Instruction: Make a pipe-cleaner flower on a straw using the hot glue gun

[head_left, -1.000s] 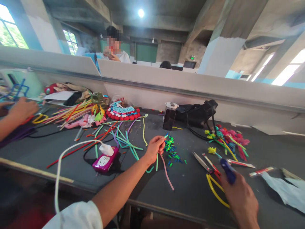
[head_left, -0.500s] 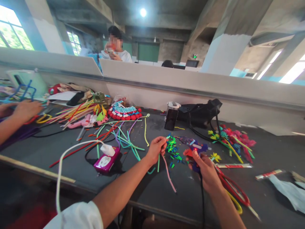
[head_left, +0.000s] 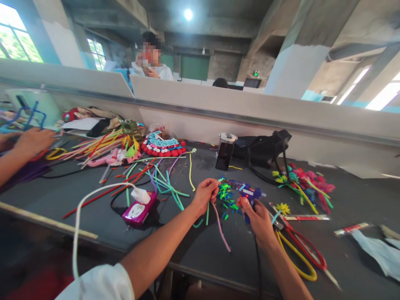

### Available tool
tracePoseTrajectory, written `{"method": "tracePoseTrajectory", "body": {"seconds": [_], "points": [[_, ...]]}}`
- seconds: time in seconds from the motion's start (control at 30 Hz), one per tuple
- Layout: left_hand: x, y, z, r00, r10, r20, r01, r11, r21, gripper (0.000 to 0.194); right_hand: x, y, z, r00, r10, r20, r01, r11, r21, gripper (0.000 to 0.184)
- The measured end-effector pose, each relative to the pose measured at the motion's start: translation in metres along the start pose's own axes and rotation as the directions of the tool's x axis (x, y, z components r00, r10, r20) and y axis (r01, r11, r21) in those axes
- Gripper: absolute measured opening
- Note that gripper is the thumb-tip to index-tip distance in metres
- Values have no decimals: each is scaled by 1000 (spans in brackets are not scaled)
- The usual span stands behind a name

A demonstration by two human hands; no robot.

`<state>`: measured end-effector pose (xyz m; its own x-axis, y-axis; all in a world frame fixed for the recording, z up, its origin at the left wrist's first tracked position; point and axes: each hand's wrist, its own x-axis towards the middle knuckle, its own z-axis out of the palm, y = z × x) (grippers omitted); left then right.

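My left hand (head_left: 204, 196) is closed in a pinch above the dark table, with a pink pipe cleaner (head_left: 221, 229) and a short green pipe cleaner (head_left: 208, 214) hanging below its fingers. What sits at the fingertips is too small to make out. My right hand (head_left: 259, 223) is wrapped round the handle of a blue hot glue gun (head_left: 252, 193). A small red light glows on its body, and its nozzle points left, close to my left fingertips. Behind and below the nozzle lies a pile of small blue and green cut pieces (head_left: 227, 195).
Red-handled scissors (head_left: 308, 246) and a yellow-handled tool (head_left: 300, 266) lie by my right forearm. Pipe-cleaner flowers (head_left: 315, 181), a black bag (head_left: 265, 148) and a cup (head_left: 225, 152) stand behind. Left are a purple power strip (head_left: 137, 211), loose pipe cleaners (head_left: 167, 187) and another person's hand (head_left: 34, 141).
My right hand has moved left with the glue gun, bringing the nozzle nearer my left fingertips. My left hand stays in place with the pipe cleaners.
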<state>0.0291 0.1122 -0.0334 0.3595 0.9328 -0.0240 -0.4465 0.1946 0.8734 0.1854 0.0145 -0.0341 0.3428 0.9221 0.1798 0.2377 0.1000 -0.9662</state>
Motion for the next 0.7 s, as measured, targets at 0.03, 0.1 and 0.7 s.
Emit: {"method": "tracePoseTrajectory", "body": {"seconds": [0.03,0.1,0.7], "points": [[0,0,0,1000,-1,-2,1,1000,3,31,0,0,0,1000,-8,4,8,1000,-4,52],[1,-1,0,1000,-6,-5,6,1000,10,31,1,0,1,1000,-17,5,17,1000,-14,51],[2,-3,-1,1000,2,-14,-2,999,50,28,2,2,1,998,-40,-41,35,992,-123,51]]}}
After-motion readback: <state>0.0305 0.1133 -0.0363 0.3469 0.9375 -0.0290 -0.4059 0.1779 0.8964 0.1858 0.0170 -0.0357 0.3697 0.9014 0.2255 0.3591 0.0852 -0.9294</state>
